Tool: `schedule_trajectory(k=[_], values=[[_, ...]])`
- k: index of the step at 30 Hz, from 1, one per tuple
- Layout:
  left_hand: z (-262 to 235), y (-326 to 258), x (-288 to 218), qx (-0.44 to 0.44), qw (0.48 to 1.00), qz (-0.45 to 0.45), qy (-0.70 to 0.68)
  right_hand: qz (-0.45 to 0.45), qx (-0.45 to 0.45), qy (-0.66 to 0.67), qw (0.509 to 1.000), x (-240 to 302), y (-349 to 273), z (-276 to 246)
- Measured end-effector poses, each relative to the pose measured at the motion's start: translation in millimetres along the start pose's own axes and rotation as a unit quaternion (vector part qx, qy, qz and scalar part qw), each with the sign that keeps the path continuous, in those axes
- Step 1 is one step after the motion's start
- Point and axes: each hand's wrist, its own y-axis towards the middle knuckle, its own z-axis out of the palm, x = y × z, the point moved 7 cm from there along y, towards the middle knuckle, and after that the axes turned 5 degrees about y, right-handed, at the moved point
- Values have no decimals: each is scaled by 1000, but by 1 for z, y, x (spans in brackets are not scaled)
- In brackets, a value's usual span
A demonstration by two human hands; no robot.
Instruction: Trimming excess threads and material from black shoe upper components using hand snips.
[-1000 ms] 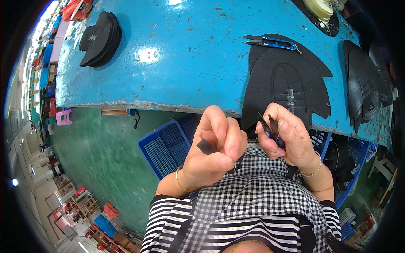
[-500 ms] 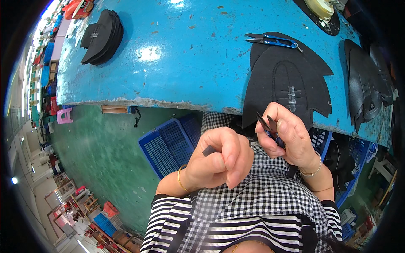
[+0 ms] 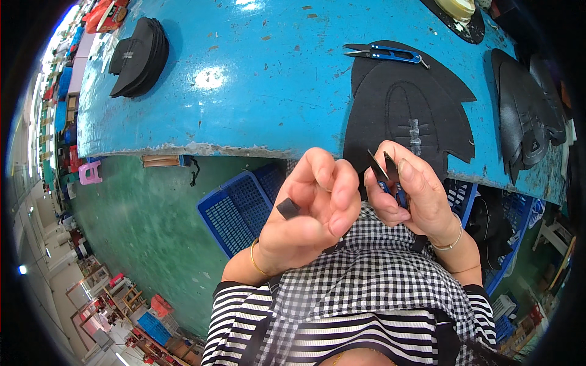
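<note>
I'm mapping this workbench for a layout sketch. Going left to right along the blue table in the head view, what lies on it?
Stack of black cap-shaped pieces → blue-handled snips → large flat black shoe-upper piece → pile of black pieces at the right end of the blue table.

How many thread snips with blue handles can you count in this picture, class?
2. One pair of blue snips lies on the blue table, at the top of the black cut piece. The other pair is held in the right hand.
</note>
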Motion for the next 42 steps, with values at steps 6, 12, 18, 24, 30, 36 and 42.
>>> schedule_trajectory(k=[6,12,18,24,30,36,42], values=[[-2,2,5,-24,999,-22,-5,-11,11,-1,1000,0,-1,0],[-6,-2,4,-32,999,-13,26,-54,57,11,997,1,-5,5],[-6,-7,-8,-62,945,68,315,33,17,23,999,-5,-4,8],[25,-1,-18,25,782,176,597,-94,-20,-42,994,6,-5,6],[34,-3,-19,71,697,238,673,-160,-13,-225,961,12,-10,8],[28,-5,-19,-14,758,176,628,-180,-33,-257,949,14,-12,7],[33,3,-20,49,727,183,660,-156,-23,-279,947,14,-12,11]])
